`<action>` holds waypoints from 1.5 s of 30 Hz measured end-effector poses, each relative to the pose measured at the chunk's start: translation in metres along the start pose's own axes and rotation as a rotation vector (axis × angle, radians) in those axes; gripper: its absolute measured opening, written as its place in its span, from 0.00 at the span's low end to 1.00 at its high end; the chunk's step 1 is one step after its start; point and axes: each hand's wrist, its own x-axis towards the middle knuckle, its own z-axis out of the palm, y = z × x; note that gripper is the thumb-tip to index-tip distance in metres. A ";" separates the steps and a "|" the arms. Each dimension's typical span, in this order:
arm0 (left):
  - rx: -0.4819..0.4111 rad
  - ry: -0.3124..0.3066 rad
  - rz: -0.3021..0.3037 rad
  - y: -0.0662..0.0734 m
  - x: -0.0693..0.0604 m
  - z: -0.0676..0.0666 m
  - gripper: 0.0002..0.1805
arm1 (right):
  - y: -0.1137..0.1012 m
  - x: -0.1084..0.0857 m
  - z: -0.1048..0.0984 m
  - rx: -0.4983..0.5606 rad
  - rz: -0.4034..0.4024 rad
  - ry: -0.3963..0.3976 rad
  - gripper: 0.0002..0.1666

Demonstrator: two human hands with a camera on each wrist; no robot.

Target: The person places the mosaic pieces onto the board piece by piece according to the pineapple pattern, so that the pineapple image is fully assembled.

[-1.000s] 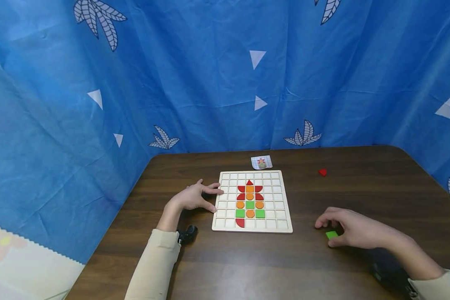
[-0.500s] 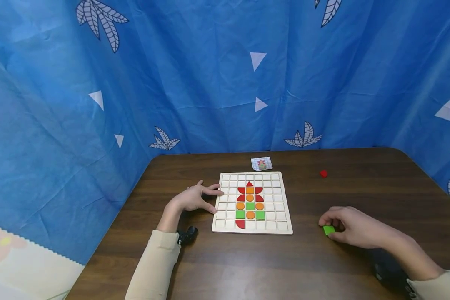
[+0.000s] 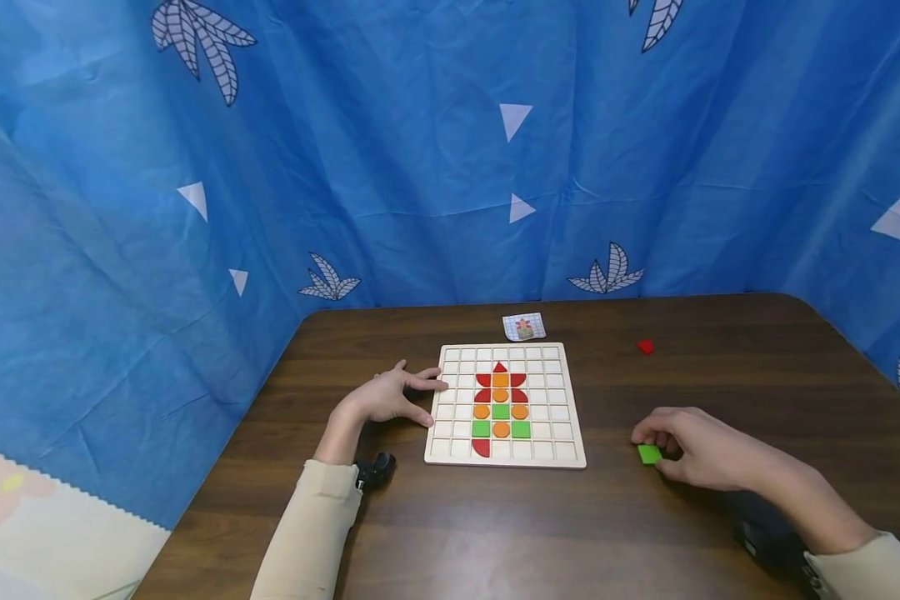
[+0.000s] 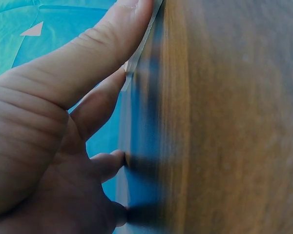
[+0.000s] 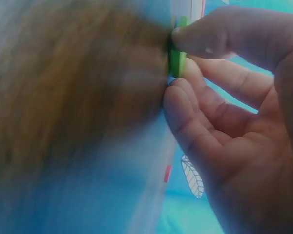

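Observation:
My right hand (image 3: 693, 447) pinches a green square tile (image 3: 649, 454) between thumb and fingers, low over the table, right of the board. The right wrist view shows the green tile (image 5: 178, 61) edge-on at the thumb tip. At the left edge of the pale wooden grid board (image 3: 555, 458), my left hand (image 3: 382, 396) rests with thumb and fingers spread, touching the rim. On the board, red, orange and green pieces form a figure: a red triangle (image 3: 500, 367) at its top, a green square (image 3: 501, 412) mid-figure, a red quarter-circle (image 3: 482, 447) at the bottom left.
A small printed card (image 3: 523, 327) with a coloured figure lies behind the board. One red piece (image 3: 646, 347) lies on the brown wooden table (image 3: 540, 533) at the back right. A blue curtain (image 3: 435, 167) hangs behind the table.
My right hand has taken hold of the green square tile and moved it slightly left and away from me. The left hand stays at the board's edge.

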 end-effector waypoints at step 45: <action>0.010 -0.001 -0.005 0.001 0.000 0.000 0.35 | -0.092 0.114 0.048 0.196 -0.104 -0.005 0.10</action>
